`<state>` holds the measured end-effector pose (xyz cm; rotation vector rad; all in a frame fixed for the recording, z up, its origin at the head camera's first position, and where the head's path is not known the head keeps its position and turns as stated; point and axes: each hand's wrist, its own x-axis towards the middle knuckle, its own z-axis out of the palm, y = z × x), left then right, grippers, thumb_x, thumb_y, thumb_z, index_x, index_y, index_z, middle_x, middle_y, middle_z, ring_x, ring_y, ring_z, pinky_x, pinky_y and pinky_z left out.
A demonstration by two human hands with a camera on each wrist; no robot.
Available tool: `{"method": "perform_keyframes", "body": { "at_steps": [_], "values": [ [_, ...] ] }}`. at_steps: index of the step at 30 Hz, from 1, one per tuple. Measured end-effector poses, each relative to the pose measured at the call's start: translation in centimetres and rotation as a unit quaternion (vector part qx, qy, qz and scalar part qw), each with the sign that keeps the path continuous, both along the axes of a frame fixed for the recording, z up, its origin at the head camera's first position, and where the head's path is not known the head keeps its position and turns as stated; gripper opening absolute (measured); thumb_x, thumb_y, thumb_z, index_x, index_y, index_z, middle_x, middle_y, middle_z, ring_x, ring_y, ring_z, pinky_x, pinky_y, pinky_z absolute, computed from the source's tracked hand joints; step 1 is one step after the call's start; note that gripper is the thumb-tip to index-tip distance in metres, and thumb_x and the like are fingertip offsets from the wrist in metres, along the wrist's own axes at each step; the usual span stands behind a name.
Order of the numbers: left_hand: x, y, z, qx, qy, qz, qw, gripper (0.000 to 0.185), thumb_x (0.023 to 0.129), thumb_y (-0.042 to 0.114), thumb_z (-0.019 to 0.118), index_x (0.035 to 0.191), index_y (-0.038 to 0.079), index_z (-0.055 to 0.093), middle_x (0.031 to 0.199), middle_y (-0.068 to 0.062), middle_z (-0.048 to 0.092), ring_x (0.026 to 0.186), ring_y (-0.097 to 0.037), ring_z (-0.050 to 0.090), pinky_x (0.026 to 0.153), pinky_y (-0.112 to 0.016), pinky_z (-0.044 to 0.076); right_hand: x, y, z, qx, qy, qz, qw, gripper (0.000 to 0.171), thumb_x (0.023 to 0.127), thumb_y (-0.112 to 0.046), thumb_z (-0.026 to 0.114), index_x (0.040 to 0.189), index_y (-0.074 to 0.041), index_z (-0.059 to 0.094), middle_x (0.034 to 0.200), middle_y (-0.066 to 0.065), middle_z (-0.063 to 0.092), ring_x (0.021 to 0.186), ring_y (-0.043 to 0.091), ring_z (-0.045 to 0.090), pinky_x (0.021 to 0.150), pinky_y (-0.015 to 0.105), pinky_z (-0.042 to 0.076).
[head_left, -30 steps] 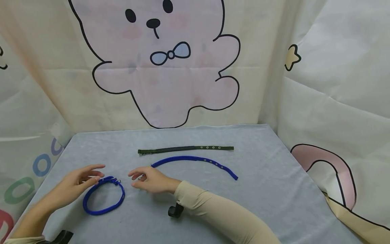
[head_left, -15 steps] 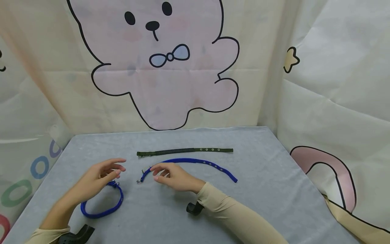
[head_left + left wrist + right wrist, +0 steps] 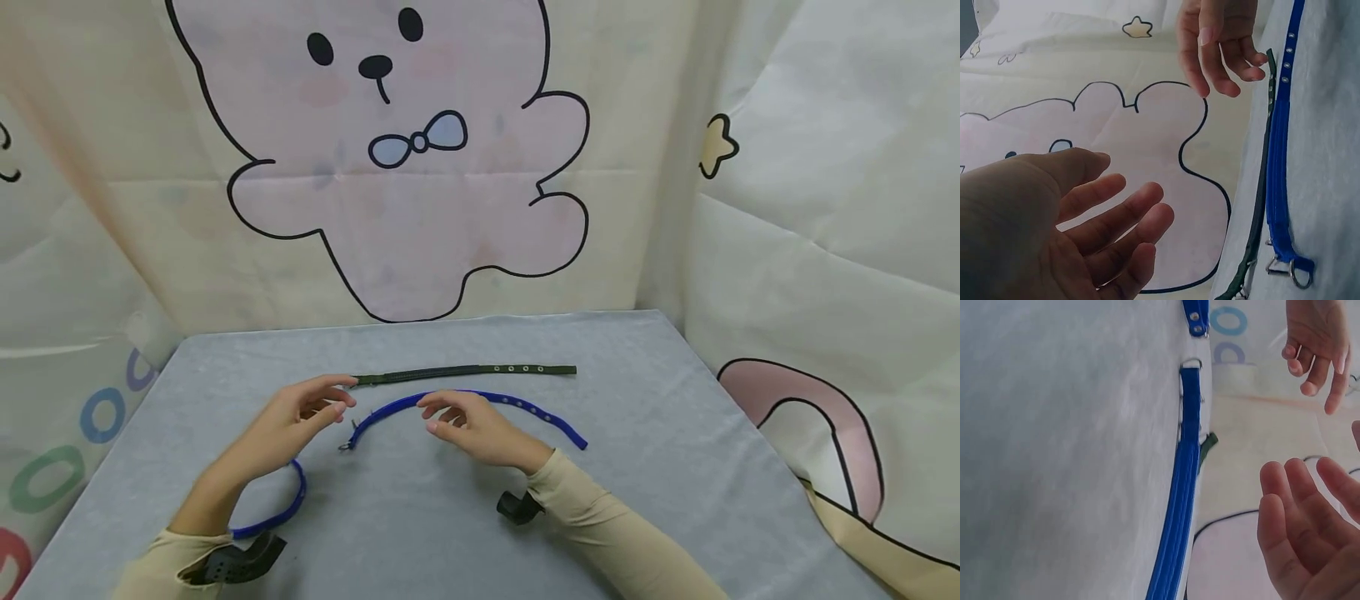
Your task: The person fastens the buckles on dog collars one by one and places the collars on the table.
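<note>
Blue loop: It lay low on the left of the head view, flat on the grey table. Your left arm hid most of it. You were not touching it.

Left hand: It was left of the middle, above the table. Your fingers were loose and a little apart, with nothing in them. The left wrist view showed the palm bare too. It sat near the ring end of the blue strap, as if ready to take that end, I think.

Blue strap: It lay in the middle of the head view in a soft bend, not done up. Its metal ring end pointed left and its end with holes pointed right. It was flat, so both ends were easy to get at.

Right hand: It was just right of the middle, over the strap's bend. Your fingers were gently curved and apart, and held nothing. I cannot tell if a fingertip touched the strap.

Green strap: It lay straight, just above the blue strap, near it but apart. No hand was on it.
</note>
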<state>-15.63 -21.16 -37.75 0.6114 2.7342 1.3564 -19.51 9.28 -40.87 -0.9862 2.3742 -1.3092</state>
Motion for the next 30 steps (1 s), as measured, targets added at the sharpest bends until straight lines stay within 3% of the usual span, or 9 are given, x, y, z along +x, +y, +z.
{"method": "perform_keyframes", "body": {
  "at_steps": [9,17,20,30],
  "values": [
    [-1.9,2.8,-0.5,0.013,0.008,-0.013,0.9998,0.037,0.105,0.023,0.056,0.141,0.013,0.057,0.118,-0.01,0.072,0.095,-0.012,0.069,0.076,-0.028,0.056,-0.6,3.2,0.2,-0.009,0.025,-0.031,0.999,0.038,0.105,-0.024,0.056,0.14,-0.009,0.058,0.128,0.017,0.067,0.111,0.027,0.067,0.093,0.035,0.054],
    [-2.8,4.8,-1.4,0.007,-0.003,-0.015,0.9999,0.036,0.105,0.022,0.056,0.14,0.011,0.058,0.121,-0.014,0.071,0.102,-0.026,0.07,0.081,-0.034,0.055,-1.5,4.9,0.1,0.017,0.031,-0.042,0.999,0.04,0.105,-0.025,0.056,0.141,-0.008,0.056,0.132,0.019,0.065,0.113,0.027,0.066,0.092,0.034,0.053],
    [-3.0,5.2,-1.9,0.008,-0.009,-0.009,0.9999,0.036,0.105,0.022,0.056,0.139,0.012,0.059,0.123,-0.015,0.071,0.104,-0.028,0.069,0.082,-0.036,0.055,-2.0,5.4,0.1,0.024,0.034,-0.048,0.998,0.039,0.105,-0.023,0.057,0.14,-0.008,0.057,0.131,0.02,0.065,0.111,0.026,0.067,0.091,0.034,0.053],
    [-3.3,5.0,-2.8,-0.008,-0.005,0.025,0.9996,0.035,0.104,0.018,0.058,0.138,0.012,0.06,0.121,-0.013,0.071,0.109,-0.025,0.066,0.083,-0.037,0.052,-3.4,8.3,0.4,0.066,0.022,-0.058,0.996,0.043,0.104,-0.023,0.058,0.144,-0.009,0.053,0.134,0.022,0.062,0.117,0.031,0.064,0.099,0.047,0.051]
  ]
}}
